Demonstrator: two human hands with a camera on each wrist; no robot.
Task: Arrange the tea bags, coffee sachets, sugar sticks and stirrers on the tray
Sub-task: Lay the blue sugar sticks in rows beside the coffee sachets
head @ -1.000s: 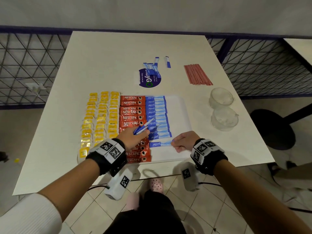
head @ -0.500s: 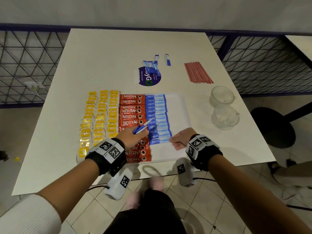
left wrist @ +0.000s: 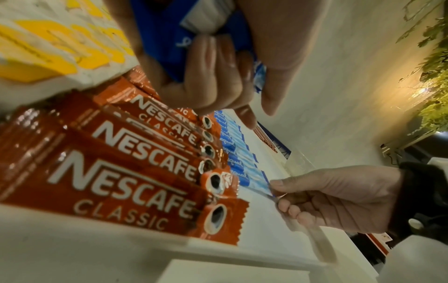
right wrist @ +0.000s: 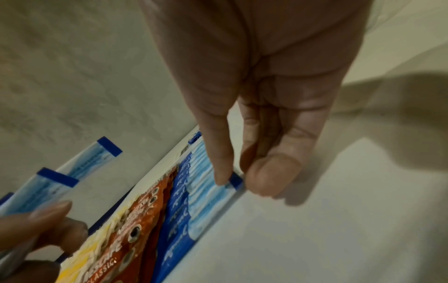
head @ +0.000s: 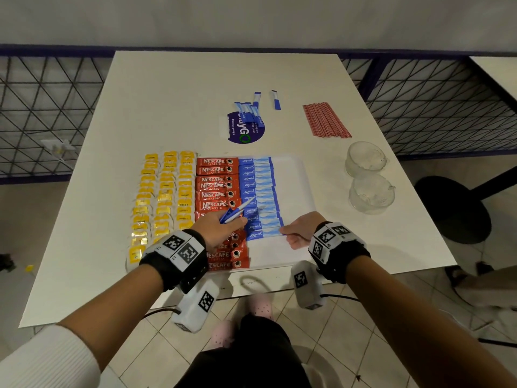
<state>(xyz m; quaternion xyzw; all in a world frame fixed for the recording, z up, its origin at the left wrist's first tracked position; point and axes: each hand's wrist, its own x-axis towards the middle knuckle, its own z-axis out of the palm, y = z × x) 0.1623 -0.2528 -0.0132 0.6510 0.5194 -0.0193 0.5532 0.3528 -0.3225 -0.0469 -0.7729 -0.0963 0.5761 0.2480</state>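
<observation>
My right hand pinches the blue end of the nearest sugar stick between forefinger and thumb, other fingers curled under; the stick lies flat on the white tray, last in the blue row. My left hand, just left of it over the red coffee sachets, is curled round a small bunch of spare sugar sticks. Yellow tea bags sit further left. Red stirrers lie well beyond my right hand.

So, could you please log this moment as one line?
left hand: holds spare sugar sticks | right hand: pinches nearest sugar stick | stirrers: off tray
</observation>
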